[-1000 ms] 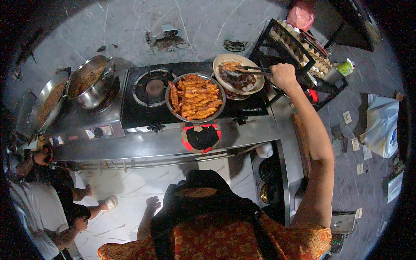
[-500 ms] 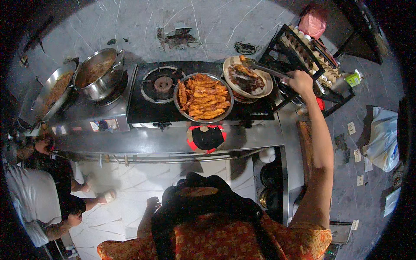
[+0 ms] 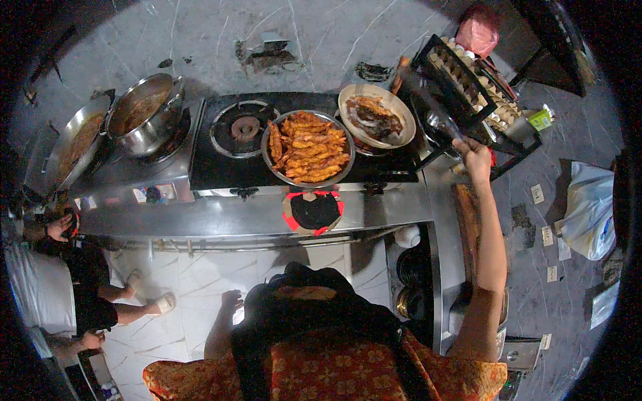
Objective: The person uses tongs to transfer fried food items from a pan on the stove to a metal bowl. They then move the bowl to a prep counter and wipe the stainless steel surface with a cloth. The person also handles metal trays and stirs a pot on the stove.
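My right hand (image 3: 477, 160) is closed round the handle of metal tongs (image 3: 441, 120) at the right end of the stove. A browned fried piece (image 3: 399, 75) is at their far end, beyond the pan's right rim. The pale, deep pan (image 3: 409, 127) beside it holds dark oil and another orange-brown piece (image 3: 374, 105). To its left, a round steel tray (image 3: 292, 179) carries several fried orange-brown pieces (image 3: 311, 148) in rows. Low over the floor, my left hand (image 3: 232, 301) hangs beside my body with its fingers apart, holding nothing.
A black stove (image 3: 200, 167) has a bare burner (image 3: 245, 129) at left. Two steel pots, one a deep pot (image 3: 144, 137), stand farther left. A red-and-black cloth (image 3: 313, 212) lies on the counter's front. Egg trays fill a black rack (image 3: 491, 100) at right. Another person (image 3: 40, 287) is at lower left.
My right hand has moved down and slightly right. The tongs have swung from over the pan to beyond its right rim with the fried piece. The whole view has shifted slightly.
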A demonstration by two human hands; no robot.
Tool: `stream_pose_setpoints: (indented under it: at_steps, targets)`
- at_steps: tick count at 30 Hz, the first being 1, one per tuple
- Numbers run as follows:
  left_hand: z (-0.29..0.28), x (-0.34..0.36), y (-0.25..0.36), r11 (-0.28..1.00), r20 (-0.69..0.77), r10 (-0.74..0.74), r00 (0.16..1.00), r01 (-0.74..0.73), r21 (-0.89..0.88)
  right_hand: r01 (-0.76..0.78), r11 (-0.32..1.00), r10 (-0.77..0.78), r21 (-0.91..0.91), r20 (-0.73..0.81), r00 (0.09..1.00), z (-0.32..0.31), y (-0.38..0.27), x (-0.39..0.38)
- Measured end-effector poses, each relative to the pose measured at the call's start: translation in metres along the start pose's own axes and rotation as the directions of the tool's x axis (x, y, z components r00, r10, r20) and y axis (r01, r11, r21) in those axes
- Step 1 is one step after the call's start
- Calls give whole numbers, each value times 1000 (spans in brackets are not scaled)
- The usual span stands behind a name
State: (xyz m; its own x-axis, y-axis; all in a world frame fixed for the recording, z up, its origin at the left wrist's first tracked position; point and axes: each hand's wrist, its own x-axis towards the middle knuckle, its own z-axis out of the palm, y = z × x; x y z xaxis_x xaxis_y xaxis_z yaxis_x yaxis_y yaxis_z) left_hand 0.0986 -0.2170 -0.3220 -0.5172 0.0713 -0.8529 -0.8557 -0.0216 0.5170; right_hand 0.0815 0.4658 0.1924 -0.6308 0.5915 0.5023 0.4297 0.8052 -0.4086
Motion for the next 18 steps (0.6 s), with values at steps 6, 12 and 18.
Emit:
stream_pose_setpoints:
  at_steps: [6,12,18]
  targets:
    - [-8,3,-4,993,6,-85,996,85,-85,-91,985,87,147,34,996,2,-13,-19]
    - [-18,-7,-15,998,16,-27,1000,28,-63,-38,999,39,-17,71,997,7,-10,-17]
    - [-36,2,-28,928,182,214,960,-257,269,-14,999,14,31,-1,1000,19,4,-16]
